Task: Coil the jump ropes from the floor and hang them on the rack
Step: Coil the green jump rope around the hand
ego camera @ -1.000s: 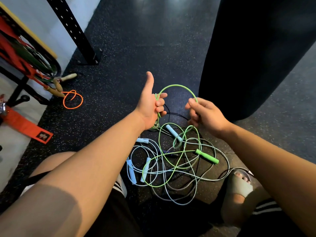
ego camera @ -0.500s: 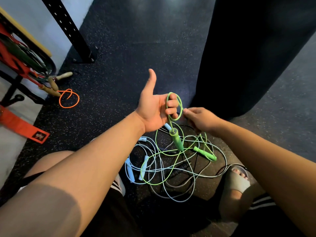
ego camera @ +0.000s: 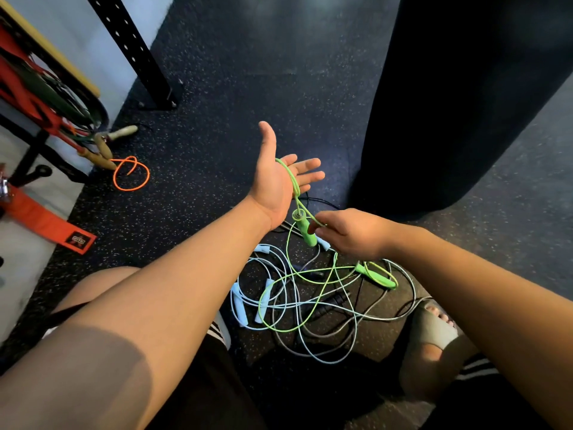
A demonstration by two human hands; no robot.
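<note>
A green jump rope loops over the palm of my left hand, whose fingers are spread straight, palm up. One green handle hangs just below that palm. My right hand pinches the green cord beside this handle. The other green handle lies on the floor in a tangle with light blue ropes, a grey rope and a black rope. The rack with red and green bands stands at the far left.
An orange rope with wooden handles lies by the rack. A black perforated post stands at the back left. A large black punching bag fills the right. My knee and sandalled foot flank the tangle.
My left hand has opened its fingers, so the green loop now lies over a flat palm. The green handle hangs a little higher, and my right hand stays pinching the cord beside it.
</note>
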